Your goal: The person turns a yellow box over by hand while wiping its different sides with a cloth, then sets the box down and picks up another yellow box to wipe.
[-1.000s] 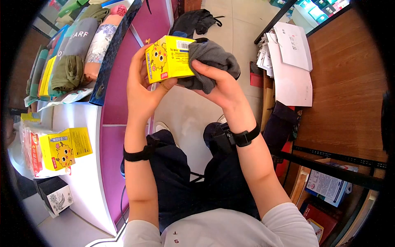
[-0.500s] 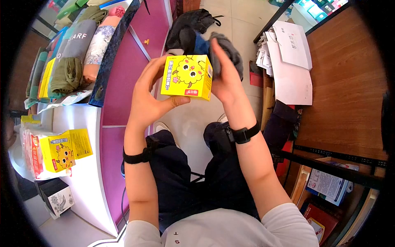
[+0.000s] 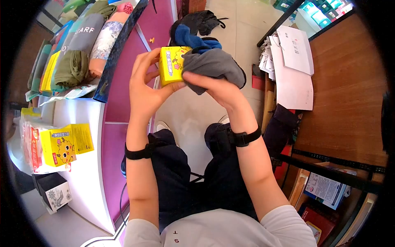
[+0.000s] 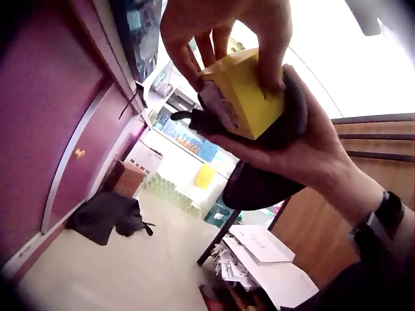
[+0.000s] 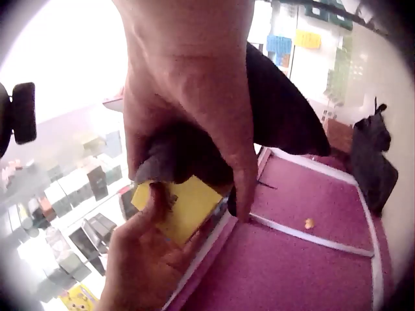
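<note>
My left hand [image 3: 145, 92] grips a small yellow box [image 3: 172, 68] with a cartoon face on it, thumb along the near side and fingers around the far left. In my right hand [image 3: 225, 91] is a bunched grey cloth [image 3: 218, 66], pressed over the box's right part and hiding some of the cartoon. A blue part of the cloth [image 3: 187, 37] hangs out beyond the box. From the left wrist view, the box [image 4: 249, 97] sits between both hands, with dark cloth [image 4: 259, 184] in the right palm. Both hands are in the air above the floor.
A white counter [image 3: 84, 117] on the left holds another yellow cartoon box [image 3: 59, 150] and a black-and-white box [image 3: 57, 193]. Rolled scarves [image 3: 84, 41] lie on a shelf above. White paper bags [image 3: 292, 61] stand at right; a black bag [image 3: 201, 22] lies on the floor.
The box was turned to show its cartoon side while the right hand swung the cloth away from it. Now the cloth is back over the box's right part, with its blue part showing.
</note>
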Demonstrator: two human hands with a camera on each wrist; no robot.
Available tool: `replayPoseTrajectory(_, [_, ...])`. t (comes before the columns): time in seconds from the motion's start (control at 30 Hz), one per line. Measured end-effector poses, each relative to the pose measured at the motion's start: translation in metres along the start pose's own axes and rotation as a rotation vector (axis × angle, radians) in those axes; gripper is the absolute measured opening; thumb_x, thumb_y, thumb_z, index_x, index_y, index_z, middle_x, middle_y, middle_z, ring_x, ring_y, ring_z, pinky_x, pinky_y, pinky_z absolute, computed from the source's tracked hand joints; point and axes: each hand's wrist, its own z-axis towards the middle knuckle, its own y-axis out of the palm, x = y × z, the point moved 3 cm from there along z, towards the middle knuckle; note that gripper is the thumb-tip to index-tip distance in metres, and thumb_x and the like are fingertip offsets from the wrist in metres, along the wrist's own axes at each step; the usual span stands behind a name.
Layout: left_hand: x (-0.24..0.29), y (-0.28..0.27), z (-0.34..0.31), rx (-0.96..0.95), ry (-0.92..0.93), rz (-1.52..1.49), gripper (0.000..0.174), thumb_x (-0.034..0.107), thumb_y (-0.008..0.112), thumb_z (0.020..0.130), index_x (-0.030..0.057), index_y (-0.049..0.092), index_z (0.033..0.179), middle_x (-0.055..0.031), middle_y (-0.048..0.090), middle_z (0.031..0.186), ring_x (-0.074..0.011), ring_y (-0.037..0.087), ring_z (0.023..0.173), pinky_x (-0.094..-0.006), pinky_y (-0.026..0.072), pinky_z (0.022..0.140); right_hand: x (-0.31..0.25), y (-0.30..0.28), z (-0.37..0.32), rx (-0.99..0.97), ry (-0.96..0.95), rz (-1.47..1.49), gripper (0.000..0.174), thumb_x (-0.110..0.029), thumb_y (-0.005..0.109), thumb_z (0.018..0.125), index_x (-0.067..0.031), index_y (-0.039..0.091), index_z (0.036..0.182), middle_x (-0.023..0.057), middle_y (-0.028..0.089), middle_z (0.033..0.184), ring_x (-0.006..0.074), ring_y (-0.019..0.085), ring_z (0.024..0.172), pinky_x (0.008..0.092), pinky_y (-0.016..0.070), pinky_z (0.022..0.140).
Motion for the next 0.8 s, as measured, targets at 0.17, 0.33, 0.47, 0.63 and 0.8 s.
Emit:
replayPoseTrajectory(0.17, [0.006, 0.006, -0.002, 0.004, 0.027, -0.025, 0.076, 0.007, 0.091, 0.057, 0.0047, 0.059, 0.125, -0.0061, 0.055, 0.117, -0.0213, 0.057, 0.113, -0.0385, 0.0558, 0.09, 0.006, -0.003, 0.001, 0.004, 0.05, 0.192, 0.03, -0.011, 0.07, 0.091, -0.0032, 0.062, 0.119, 0.0055, 0.066, 0.114, 0.0133, 0.063, 0.101, 0.0281, 0.0515, 0.088])
replayPoseTrajectory(0.33, [0.007, 0.004, -0.003, -0.012, 0.022, -0.001, 0.077, 0.008, 0.091, 0.057, 0.0057, 0.058, 0.127, -0.0062, 0.055, 0.117, -0.0219, 0.056, 0.114, -0.0399, 0.0558, 0.091, 0.003, -0.003, 0.003, 0.083, 0.007, 0.136, 0.036, -0.023, 0.073, 0.089, -0.0037, 0.065, 0.118, 0.0045, 0.067, 0.115, 0.0116, 0.062, 0.103, 0.0268, 0.0498, 0.088])
replayPoseTrajectory(0.47, [0.01, 0.005, -0.005, -0.022, 0.037, 0.009, 0.077, 0.009, 0.091, 0.057, 0.0059, 0.058, 0.127, -0.0068, 0.054, 0.119, -0.0227, 0.056, 0.116, -0.0403, 0.056, 0.09, 0.0, -0.002, 0.004, 0.104, -0.014, 0.148, 0.036, -0.024, 0.073, 0.09, -0.0035, 0.065, 0.118, 0.0043, 0.067, 0.114, 0.0115, 0.062, 0.102, 0.0268, 0.0498, 0.087])
replayPoseTrajectory(0.63, [0.008, 0.008, -0.004, -0.032, 0.035, 0.011, 0.077, 0.009, 0.091, 0.058, 0.0062, 0.058, 0.127, -0.0069, 0.054, 0.121, -0.0234, 0.056, 0.117, -0.0399, 0.0563, 0.09, -0.001, -0.006, 0.005, 0.136, -0.022, 0.135, 0.033, -0.021, 0.073, 0.089, -0.0028, 0.066, 0.116, 0.0048, 0.068, 0.111, 0.0122, 0.063, 0.1, 0.0271, 0.051, 0.085])
replayPoseTrajectory(0.8, [0.005, 0.007, -0.002, 0.039, 0.05, -0.007, 0.074, 0.009, 0.09, 0.06, 0.0062, 0.058, 0.126, -0.0071, 0.054, 0.121, -0.0237, 0.056, 0.118, -0.0398, 0.0568, 0.09, -0.004, -0.008, 0.001, 0.027, 0.005, 0.282, 0.029, -0.01, 0.072, 0.088, -0.0024, 0.064, 0.115, 0.0064, 0.067, 0.111, 0.0148, 0.064, 0.1, 0.0283, 0.0522, 0.086])
